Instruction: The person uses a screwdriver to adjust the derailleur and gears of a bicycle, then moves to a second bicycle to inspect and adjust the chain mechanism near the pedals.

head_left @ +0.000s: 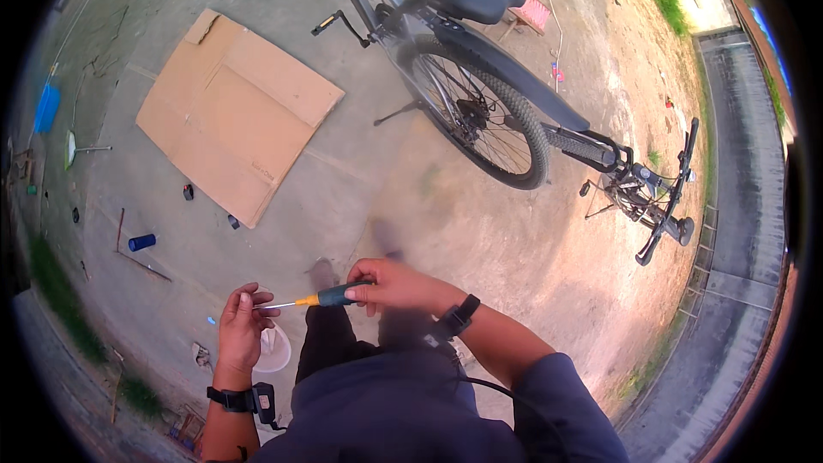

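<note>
My right hand (396, 285) grips a screwdriver (327, 297) with a dark green and yellow handle, its thin metal shaft pointing left. The tip reaches the fingers of my left hand (241, 326), which are pinched together around something too small to make out. Both hands are held in front of my body, above my dark trousers. A dark band sits on each wrist.
A bicycle (480, 111) stands on its kickstand ahead, on a concrete floor. A flattened cardboard sheet (233, 111) lies to the left. A blue cylinder (141, 243), small dark bits and a white round object (276, 353) lie on the ground near my left side. A drain channel (737, 206) runs along the right.
</note>
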{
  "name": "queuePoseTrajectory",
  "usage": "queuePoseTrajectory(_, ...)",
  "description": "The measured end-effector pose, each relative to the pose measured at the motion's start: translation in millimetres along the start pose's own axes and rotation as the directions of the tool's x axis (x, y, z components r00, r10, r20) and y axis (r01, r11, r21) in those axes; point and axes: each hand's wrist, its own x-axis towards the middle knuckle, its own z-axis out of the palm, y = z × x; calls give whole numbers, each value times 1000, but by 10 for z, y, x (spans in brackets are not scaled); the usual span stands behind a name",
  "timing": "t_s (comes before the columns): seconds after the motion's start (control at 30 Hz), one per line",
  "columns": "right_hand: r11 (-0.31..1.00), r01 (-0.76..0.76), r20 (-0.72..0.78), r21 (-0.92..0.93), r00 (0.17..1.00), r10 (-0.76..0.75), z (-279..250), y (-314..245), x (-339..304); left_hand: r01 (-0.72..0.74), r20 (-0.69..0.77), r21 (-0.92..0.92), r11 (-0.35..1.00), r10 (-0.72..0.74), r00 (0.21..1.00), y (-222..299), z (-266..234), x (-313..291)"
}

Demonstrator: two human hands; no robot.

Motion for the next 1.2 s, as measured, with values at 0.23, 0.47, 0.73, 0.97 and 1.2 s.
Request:
queuePoseTrajectory(0.23, 885, 244, -193, -397, 920, -340, 707, 320, -1124, -47, 401, 437, 898, -148, 904, 471, 385, -388)
queuePoseTrajectory(0.47, 749, 70, -345, -659, 856, -384, 1054, 659, -1663, -207, 570, 724, 658, -402, 716, 187, 1266, -905)
queuePoseTrajectory(0.73, 758, -14, -481, -652, 781, -399, 766, 1555, -2701, -393, 557, 829, 398, -528, 641, -462, 2132, -1316)
queuePoseTrajectory(0.97, 839, 135, -511, -528, 738, -441, 351, 2281, -3779, -593, 690, 722, 358, -440, 575, -1241, 2997, -1760)
queuePoseTrajectory(1.2, 899, 74, -547, -431, 772, -325, 212, 2467, -4018, -612, 729, 684, 397, -370, 576, -1380, 3146, -1772)
